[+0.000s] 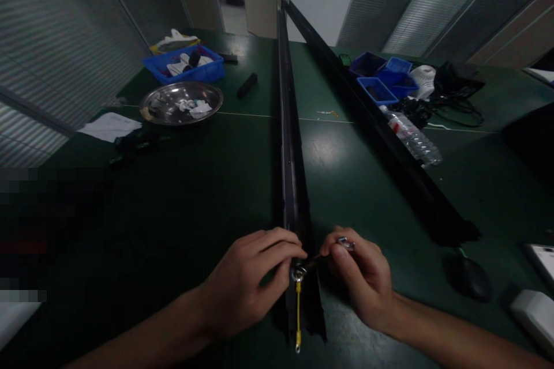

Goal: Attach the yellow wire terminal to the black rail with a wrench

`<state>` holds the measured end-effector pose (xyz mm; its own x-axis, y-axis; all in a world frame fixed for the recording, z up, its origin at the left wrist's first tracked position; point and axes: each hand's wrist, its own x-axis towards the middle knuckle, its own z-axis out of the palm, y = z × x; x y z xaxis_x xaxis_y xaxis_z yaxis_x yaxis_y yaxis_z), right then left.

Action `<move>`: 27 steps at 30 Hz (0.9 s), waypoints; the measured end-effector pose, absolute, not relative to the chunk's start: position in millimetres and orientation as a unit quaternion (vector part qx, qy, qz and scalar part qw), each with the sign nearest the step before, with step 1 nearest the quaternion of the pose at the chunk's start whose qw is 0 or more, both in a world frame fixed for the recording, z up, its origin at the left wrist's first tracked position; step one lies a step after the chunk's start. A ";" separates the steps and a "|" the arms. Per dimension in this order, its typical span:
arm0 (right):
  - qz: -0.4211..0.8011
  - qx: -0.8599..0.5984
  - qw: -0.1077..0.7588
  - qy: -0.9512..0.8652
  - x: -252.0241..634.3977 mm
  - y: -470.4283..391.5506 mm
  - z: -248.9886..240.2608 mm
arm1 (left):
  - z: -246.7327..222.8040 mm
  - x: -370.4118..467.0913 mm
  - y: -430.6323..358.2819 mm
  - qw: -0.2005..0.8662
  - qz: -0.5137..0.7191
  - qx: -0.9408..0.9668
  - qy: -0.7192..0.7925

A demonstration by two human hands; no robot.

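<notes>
A long black metal rail (pixel 291 184) runs away from me along the table. My left hand (pixel 255 271) is closed at its near end, fingers over the left edge and fingertips beside the head of a wrench. The wrench (pixel 318 262) lies across the rail, its shiny head around a fastener I cannot see clearly. My right hand (pixel 363 277) is closed on the handle, with the wrench's other end showing above the thumb. From that fastener a short yellow wire (pixel 298 314) with metal ring terminals hangs toward me, lying along the rail.
Another long black rail (pixel 389 144) lies to the right. Beyond it are small blue bins (pixel 376 91), a plastic bottle (pixel 413 137) and a black mouse (pixel 470 278). A metal dish (pixel 182 118) and a filled blue basket (pixel 212 73) stand at the back left, near a paper sheet (pixel 111 127).
</notes>
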<state>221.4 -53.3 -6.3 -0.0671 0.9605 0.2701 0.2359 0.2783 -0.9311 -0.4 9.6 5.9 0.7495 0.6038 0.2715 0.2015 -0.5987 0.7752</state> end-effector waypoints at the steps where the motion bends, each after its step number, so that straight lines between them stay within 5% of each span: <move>1: 0.365 -0.472 0.493 -0.633 221.4 -53.3 -5.8 | 5.2 2.3 15.7 0.397 0.244 0.858 0.215; 27: 0.376 -0.445 0.452 -0.676 225.0 -48.6 0.4 | 0.2 3.6 29.8 0.451 0.158 0.860 0.178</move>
<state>225.0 -48.6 0.4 -0.1960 0.9410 0.2759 0.2608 0.3213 -0.9103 3.6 29.8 0.2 0.8868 0.4485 0.1117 0.1636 -0.5306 0.8317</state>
